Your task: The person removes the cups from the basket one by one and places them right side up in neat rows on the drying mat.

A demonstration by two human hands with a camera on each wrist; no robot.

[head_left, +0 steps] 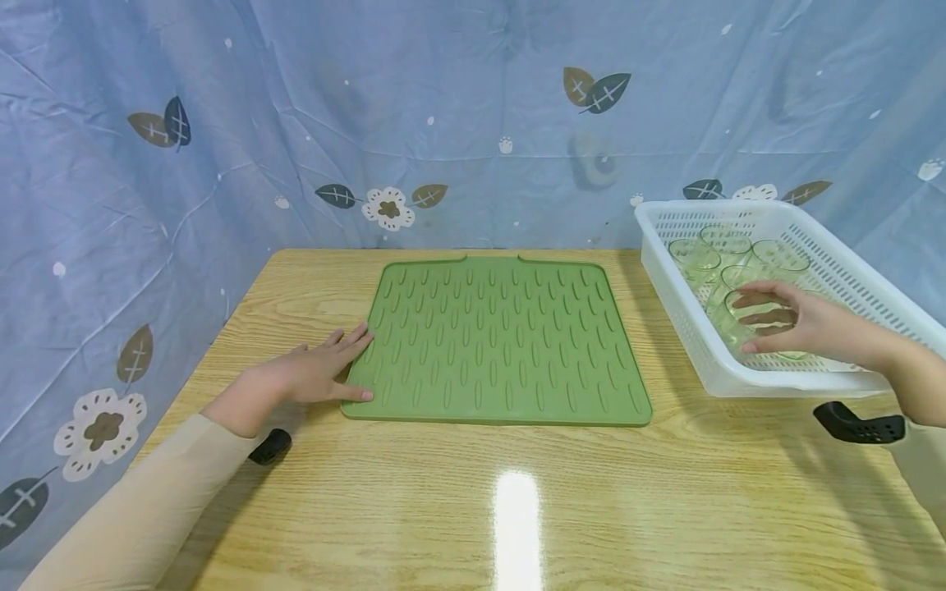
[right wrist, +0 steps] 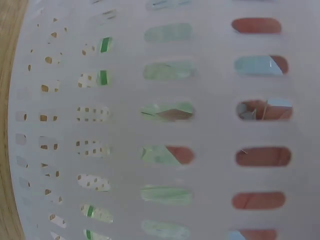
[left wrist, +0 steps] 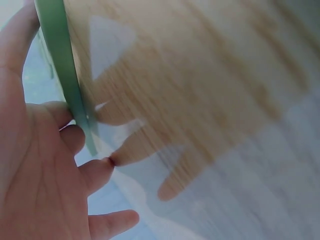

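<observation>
A green ridged drying mat (head_left: 495, 345) lies flat on the wooden table. At its left edge rests my left hand (head_left: 314, 373), fingers extended and thumb tip on the mat's border. In the left wrist view, the left hand (left wrist: 45, 160) is beside the mat's thin green edge (left wrist: 60, 55). Over the white basket on the right, my right hand (head_left: 805, 324) reaches in with spread, slightly bent fingers above a clear greenish glass (head_left: 733, 327). A gap shows between thumb and fingers, and no grip is visible. Slotted basket wall (right wrist: 210, 130) mostly hides this hand in the right wrist view.
The white plastic basket (head_left: 687, 328) holds several clear greenish glasses, one of them a back glass (head_left: 724, 240). Its raised rim surrounds them. A blue patterned curtain (head_left: 473, 123) hangs behind the wooden table (head_left: 414, 501).
</observation>
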